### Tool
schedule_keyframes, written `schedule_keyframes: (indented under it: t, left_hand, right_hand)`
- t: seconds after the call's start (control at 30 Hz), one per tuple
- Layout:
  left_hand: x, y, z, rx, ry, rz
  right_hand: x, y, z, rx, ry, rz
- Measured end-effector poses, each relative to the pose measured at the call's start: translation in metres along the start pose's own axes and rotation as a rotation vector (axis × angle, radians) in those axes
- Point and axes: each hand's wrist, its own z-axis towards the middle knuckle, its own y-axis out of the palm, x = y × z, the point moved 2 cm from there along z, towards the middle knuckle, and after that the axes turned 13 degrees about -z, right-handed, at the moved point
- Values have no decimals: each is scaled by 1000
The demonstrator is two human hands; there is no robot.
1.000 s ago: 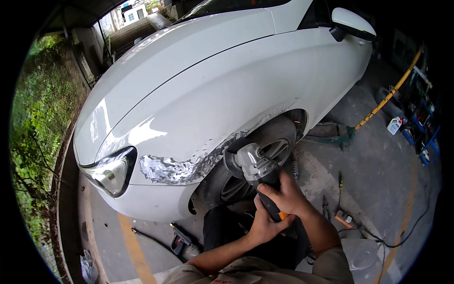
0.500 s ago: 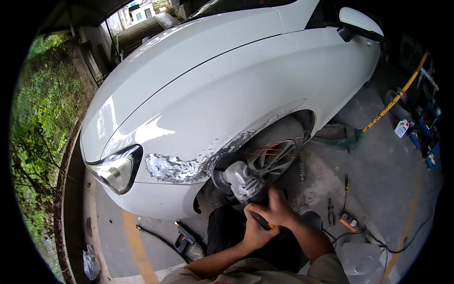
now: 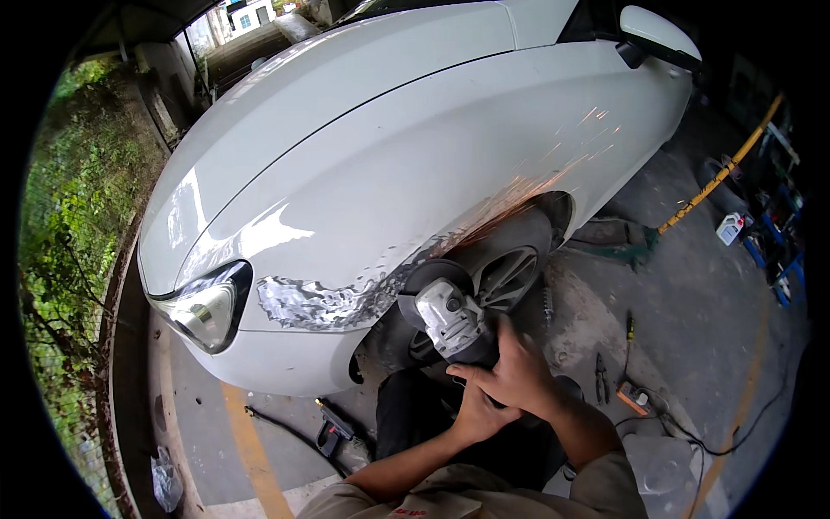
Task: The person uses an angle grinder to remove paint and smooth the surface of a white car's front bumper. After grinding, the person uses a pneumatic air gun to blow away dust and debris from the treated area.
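Both my hands are closed around an angle grinder (image 3: 451, 320) in front of the white car's front wheel (image 3: 508, 275). My right hand (image 3: 521, 370) wraps the body just behind the metal head. Lower down, my left hand (image 3: 481, 417) grips the rear end, its fingers partly hidden. The dark disc (image 3: 435, 275) is at the wheel arch edge, and orange sparks fly from it up and right across the fender (image 3: 406, 164). A ground, bare-metal patch (image 3: 316, 303) runs from near the headlight (image 3: 212, 307) along the arch.
A pressure spray gun (image 3: 334, 430) with a hose lies at lower left. On the right are pliers (image 3: 602, 378), a screwdriver (image 3: 630, 326), an orange power socket (image 3: 635, 399) with cables, and a floor jack (image 3: 631, 242) with a yellow handle. A white bottle (image 3: 730, 227) stands farther off.
The grinder and both hands have moved slightly up and right along the arch edge. Sparks that crossed the wheel now shoot higher, over the fender. The view has shifted a little.
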Motion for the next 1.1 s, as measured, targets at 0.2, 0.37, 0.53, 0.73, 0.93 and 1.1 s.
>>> schedule_keyframes:
  t: [0.2, 0.37, 0.53, 0.73, 0.93, 1.1]
  left_hand:
    - [8, 1, -2, 170, 87, 17]
    - [31, -8, 8, 155, 31, 287]
    - [46, -15, 48, 143, -32, 436]
    - [-8, -48, 8, 223, 225, 441]
    - [44, -19, 82, 110, 136, 690]
    - [-6, -39, 29, 228, 297, 570]
  right_hand:
    - [13, 8, 5, 83, -74, 242]
    - [34, 24, 11, 193, -124, 499]
    - [70, 42, 31, 242, 207, 994]
    - [52, 76, 18, 189, -143, 656]
    - [80, 37, 51, 452, 206, 967]
    - [70, 71, 31, 339, -213, 667]
